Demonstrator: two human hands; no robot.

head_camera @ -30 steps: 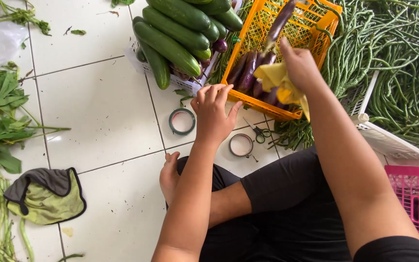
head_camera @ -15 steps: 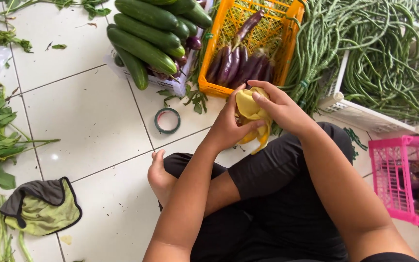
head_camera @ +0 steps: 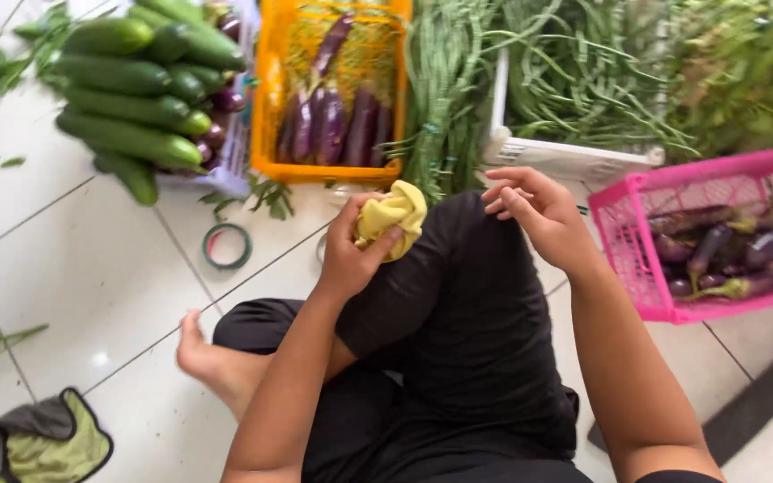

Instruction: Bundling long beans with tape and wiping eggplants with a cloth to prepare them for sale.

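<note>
Left hand point(head_camera: 351, 255) is bunched around a yellow cloth point(head_camera: 393, 215) over the knee, right hand point(head_camera: 539, 215) loose and empty beside it; looks soft, light, floppy, so grab any fold.

Long green cucumbers point(head_camera: 127, 134) lie piled beside an orange plastic crate point(head_camera: 270, 107) of purple eggplants point(head_camera: 333, 121); a pink plastic basket point(head_camera: 637, 268) stands right, green tape ring point(head_camera: 226, 246) on white tiled floor point(head_camera: 73, 277).

The left hand point(head_camera: 351, 255) grips a crumpled yellow cloth point(head_camera: 392, 217) above the raised knee. The right hand point(head_camera: 539, 215) hovers empty beside it, fingers loosely curled. An orange crate point(head_camera: 268, 98) of purple eggplants point(head_camera: 333, 121) sits ahead, a pink basket point(head_camera: 637, 259) right.
</note>
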